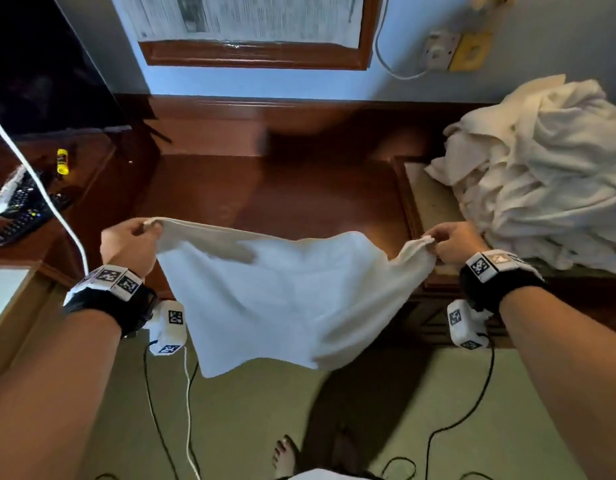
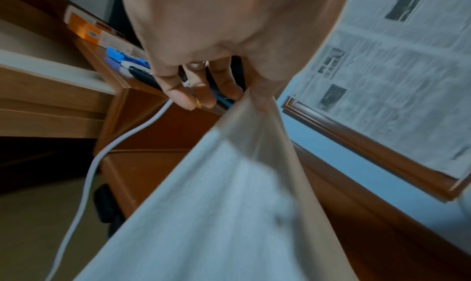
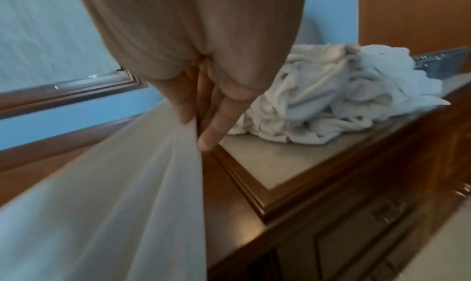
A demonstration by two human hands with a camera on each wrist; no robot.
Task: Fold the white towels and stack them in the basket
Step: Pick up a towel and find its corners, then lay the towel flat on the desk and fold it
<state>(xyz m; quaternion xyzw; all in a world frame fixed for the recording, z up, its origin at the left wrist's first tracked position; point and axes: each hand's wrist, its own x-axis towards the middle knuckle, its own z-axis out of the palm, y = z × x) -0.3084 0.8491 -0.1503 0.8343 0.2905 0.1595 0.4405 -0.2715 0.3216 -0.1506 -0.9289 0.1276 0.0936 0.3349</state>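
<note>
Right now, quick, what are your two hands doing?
Left hand: pinching one top corner of the white towel.
Right hand: pinching the other top corner of it.

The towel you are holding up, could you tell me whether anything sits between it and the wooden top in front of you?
Nothing visible does. The towel hangs from the left hand and right hand; the wooden top behind it looks bare, and the towel pile sits off to the right.

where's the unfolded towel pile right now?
In the head view the towel pile sits at the far right on the cabinet top, just beyond the right hand; the right wrist view shows it there too.
</note>
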